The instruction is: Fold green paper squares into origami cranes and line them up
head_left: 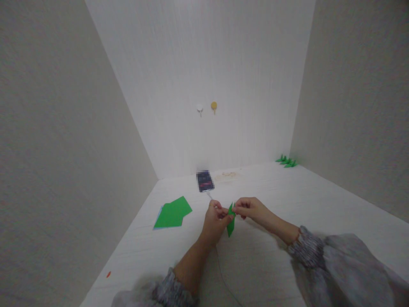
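A narrow folded piece of green paper point(230, 229) is held up between my two hands, above the white table. My left hand point(216, 220) pinches it from the left, thumb across its middle. At its upper right edge, the fingertips of my right hand point(247, 207) are closed on it near a pale tip. The exact folds are too small to make out. To the left of my hands lie green paper sheets point(174, 212), overlapping, with a light blue edge showing beneath.
A phone point(205, 181) with a cable point(220, 266) lies by the back wall. Several folded green paper pieces point(286, 161) sit in the far right corner. A small orange object point(108, 274) is at the left edge. Two hooks point(214, 105) are on the wall; side panels flank the table.
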`<state>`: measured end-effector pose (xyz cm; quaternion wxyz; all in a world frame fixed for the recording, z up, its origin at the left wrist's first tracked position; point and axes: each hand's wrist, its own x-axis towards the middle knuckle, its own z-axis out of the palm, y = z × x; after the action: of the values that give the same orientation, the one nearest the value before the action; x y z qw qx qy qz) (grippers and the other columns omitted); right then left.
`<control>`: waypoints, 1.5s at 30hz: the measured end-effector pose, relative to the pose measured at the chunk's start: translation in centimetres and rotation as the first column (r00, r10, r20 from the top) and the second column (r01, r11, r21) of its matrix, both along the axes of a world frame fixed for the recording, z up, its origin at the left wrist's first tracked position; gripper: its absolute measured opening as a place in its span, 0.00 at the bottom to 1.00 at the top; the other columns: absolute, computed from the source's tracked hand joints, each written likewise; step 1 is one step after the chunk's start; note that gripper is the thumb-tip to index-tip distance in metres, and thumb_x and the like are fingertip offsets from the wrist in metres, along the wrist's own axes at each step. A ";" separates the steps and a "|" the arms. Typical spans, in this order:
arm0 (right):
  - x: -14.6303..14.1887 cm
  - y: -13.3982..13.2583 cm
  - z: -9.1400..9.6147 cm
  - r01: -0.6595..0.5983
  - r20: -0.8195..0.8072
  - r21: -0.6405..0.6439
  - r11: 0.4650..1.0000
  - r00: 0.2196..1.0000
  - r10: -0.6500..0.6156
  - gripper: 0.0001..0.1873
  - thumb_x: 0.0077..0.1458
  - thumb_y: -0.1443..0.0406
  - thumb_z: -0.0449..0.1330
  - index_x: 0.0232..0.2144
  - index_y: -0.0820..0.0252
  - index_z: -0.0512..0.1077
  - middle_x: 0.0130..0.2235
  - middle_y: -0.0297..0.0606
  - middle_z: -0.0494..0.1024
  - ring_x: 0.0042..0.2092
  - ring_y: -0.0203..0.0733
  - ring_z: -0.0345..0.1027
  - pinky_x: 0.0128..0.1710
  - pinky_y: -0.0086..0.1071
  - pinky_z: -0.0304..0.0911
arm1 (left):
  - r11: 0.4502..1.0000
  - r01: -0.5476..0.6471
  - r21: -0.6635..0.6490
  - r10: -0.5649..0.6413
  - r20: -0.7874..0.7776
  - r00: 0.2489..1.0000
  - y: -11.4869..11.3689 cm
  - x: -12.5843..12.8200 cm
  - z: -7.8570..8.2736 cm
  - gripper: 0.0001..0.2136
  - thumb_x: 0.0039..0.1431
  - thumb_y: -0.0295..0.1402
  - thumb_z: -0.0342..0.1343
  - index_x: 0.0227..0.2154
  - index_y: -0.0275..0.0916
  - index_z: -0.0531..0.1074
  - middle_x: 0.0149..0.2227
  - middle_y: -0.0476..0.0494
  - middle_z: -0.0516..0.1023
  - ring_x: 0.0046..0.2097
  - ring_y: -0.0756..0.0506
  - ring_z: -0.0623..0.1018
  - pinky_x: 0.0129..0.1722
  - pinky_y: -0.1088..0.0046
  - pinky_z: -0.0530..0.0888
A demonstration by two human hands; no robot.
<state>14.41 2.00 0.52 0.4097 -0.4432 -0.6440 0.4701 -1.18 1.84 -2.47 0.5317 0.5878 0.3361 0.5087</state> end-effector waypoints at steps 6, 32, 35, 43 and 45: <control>0.3 0.4 -0.8 0.027 0.037 0.063 0.998 0.999 -0.030 0.11 0.42 0.60 0.57 0.20 0.64 0.70 0.17 0.31 0.67 0.21 0.31 0.58 0.22 0.26 0.52 | 0.991 -0.088 0.103 0.099 -0.109 0.989 -0.1 0.4 0.0 0.16 0.43 0.30 0.58 0.28 0.40 0.52 0.24 0.52 0.72 0.25 0.53 0.70 0.27 0.78 0.63; 0.2 -0.1 -0.3 0.032 0.092 0.163 0.986 0.995 -0.047 0.12 0.44 0.59 0.55 0.18 0.62 0.67 0.18 0.30 0.64 0.22 0.32 0.56 0.23 0.27 0.51 | 0.998 0.024 -0.054 -0.023 0.018 1.000 0.2 0.5 0.2 0.21 0.39 0.32 0.61 0.27 0.40 0.50 0.19 0.55 0.70 0.19 0.56 0.64 0.21 0.81 0.56; 0.2 0.0 -0.5 0.042 0.129 0.153 0.987 0.990 -0.062 0.11 0.42 0.60 0.57 0.17 0.62 0.65 0.16 0.27 0.60 0.20 0.30 0.51 0.21 0.26 0.46 | 0.997 -0.023 -0.078 0.024 0.013 1.000 0.1 0.5 0.3 0.22 0.36 0.34 0.63 0.27 0.40 0.51 0.18 0.55 0.70 0.18 0.55 0.65 0.20 0.81 0.56; 0.2 0.1 -0.7 0.052 0.095 0.090 0.995 0.994 -0.061 0.12 0.40 0.60 0.57 0.15 0.62 0.65 0.15 0.28 0.61 0.20 0.30 0.52 0.21 0.26 0.48 | 0.998 0.019 -0.053 -0.019 0.000 1.000 0.0 0.7 0.6 0.22 0.39 0.32 0.61 0.27 0.41 0.48 0.19 0.55 0.71 0.18 0.56 0.63 0.19 0.82 0.55; 0.1 -0.1 -0.5 0.056 0.035 0.066 0.996 0.998 -0.059 0.12 0.40 0.60 0.58 0.14 0.62 0.65 0.15 0.28 0.62 0.20 0.30 0.53 0.21 0.26 0.49 | 0.998 0.034 -0.055 -0.034 0.012 0.999 -0.2 0.7 0.9 0.22 0.40 0.31 0.61 0.27 0.41 0.48 0.19 0.55 0.71 0.18 0.56 0.63 0.19 0.82 0.54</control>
<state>14.55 1.90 -0.02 0.4255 -0.4564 -0.6533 0.4287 -0.44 1.65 -1.53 0.5581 0.5759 0.3370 0.4933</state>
